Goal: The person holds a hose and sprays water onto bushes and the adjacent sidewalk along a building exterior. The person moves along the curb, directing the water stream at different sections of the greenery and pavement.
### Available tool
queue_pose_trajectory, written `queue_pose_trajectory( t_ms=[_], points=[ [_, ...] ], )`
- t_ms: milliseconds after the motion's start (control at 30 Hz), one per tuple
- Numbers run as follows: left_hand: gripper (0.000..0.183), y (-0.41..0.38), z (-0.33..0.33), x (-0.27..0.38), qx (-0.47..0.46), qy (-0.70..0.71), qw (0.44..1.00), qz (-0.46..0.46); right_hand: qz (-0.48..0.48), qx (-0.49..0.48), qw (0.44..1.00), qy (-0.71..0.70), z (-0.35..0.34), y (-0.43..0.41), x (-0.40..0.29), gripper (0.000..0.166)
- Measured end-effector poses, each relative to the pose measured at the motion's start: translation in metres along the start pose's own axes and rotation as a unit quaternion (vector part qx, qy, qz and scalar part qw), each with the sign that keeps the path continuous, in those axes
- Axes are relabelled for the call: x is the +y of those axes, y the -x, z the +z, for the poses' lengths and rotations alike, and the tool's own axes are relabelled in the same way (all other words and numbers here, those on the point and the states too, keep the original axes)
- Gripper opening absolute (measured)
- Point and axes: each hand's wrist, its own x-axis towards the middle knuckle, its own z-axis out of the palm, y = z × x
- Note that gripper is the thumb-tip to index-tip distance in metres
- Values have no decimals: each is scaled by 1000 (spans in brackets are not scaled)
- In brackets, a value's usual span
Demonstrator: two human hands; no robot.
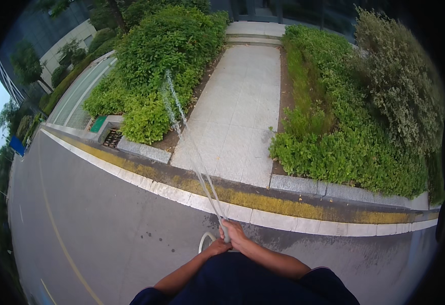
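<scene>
Close in front of my body, my right hand (234,233) is closed round the end of a pale hose (226,234). Just below and to the left of it, my left hand (220,247) grips the same hose, which bends in a loop at the left. Two narrow streams of water (203,178) leave the hose end. They cross the kerb and the paved path and reach a leafy green shrub (165,49) left of the path. Part of the hose is hidden by my hands and body.
A pale stone path (241,103) leads up to steps (255,39) at a building. Low hedges (344,152) and a taller bush (394,84) grow on the right. A raised kerb with yellow paint (268,204) runs across. Left lies a drain opening (112,138) beside the kerb.
</scene>
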Motion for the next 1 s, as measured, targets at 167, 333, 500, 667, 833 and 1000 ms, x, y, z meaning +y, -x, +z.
queue_pose_trajectory(
  t_ms=[167,333,500,667,833,1000],
  points=[
    [47,21,-17,59,-15,-13,1000,-20,-28,-4,1000,11,0,-7,-8,30],
    [45,17,-32,65,-32,-14,999,-29,-20,8,1000,6,15,-13,-16,30],
    [46,28,-51,77,-58,27,998,3,-8,14,1000,16,25,-19,-19,31],
    [44,8,-46,43,-47,94,990,91,-15,-11,999,40,28,-28,-12,31],
    [44,15,-51,47,6,53,997,58,-6,-25,999,45,39,-28,-15,29],
    [40,31,-66,54,-6,56,998,-20,-7,-28,999,39,62,-31,-13,32]
  ],
)
